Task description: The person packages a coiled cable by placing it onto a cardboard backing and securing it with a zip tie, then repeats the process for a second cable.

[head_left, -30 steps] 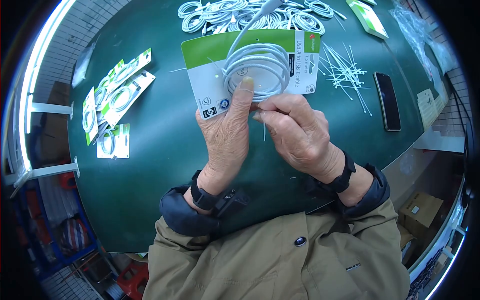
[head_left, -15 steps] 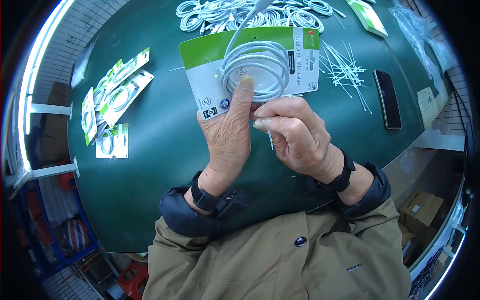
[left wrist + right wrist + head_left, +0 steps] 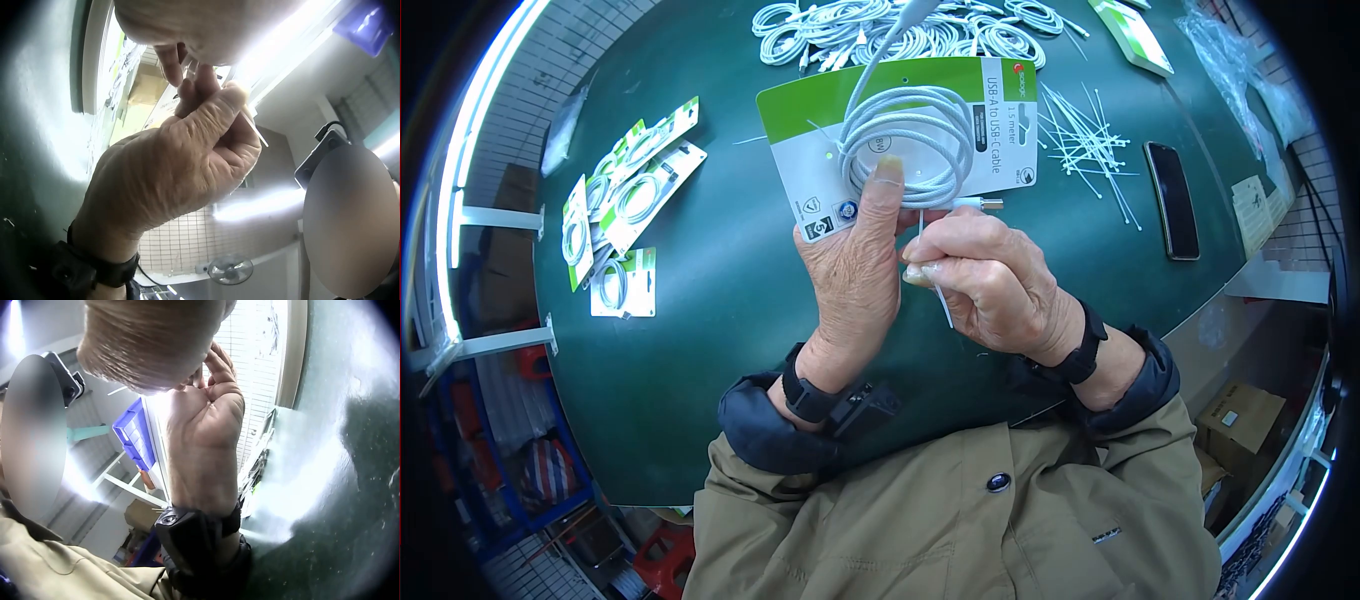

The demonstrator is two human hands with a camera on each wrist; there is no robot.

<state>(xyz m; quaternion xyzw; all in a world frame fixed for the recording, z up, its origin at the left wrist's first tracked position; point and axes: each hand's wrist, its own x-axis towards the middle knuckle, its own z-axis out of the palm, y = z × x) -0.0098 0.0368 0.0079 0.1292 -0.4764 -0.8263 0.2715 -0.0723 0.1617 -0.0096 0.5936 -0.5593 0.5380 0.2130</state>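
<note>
White cable tie (image 3: 941, 297), thin and stiff, is pinched between the thumb and curled fingers (image 3: 960, 262) of the right hand (image 3: 990, 285); its free tail slants down and toward the person below those fingers, while its upper run climbs from the fingertips toward the lower edge of the backing card (image 3: 900, 140). So the tie's long axis runs roughly from the card toward the person's chest, tilted a little to the right at its lower end. The left hand (image 3: 855, 270) grips the card from below, its thumb (image 3: 887, 180) pressed flat on the lower loops of the coiled white cable (image 3: 908, 140), the other fingers hidden behind the card. The card is held above the green desk (image 3: 700, 330), just beyond both sets of fingertips, its printed long side running left to right, green band on the far edge; the cable's metal plug (image 3: 980, 204) sticks out to the right just above the right knuckles. To do this well, I judge the thumb should keep the coil pinned so the loops do not spring apart, and the right fingers should pull the tie straight along its own axis, not sideways, so the card does not buckle. The left wrist view (image 3: 206, 125) shows the same pinch from beneath. Loose ties (image 3: 1090, 135) lie well beyond the right fingers, finished cards (image 3: 625, 200) well off to the left.
</note>
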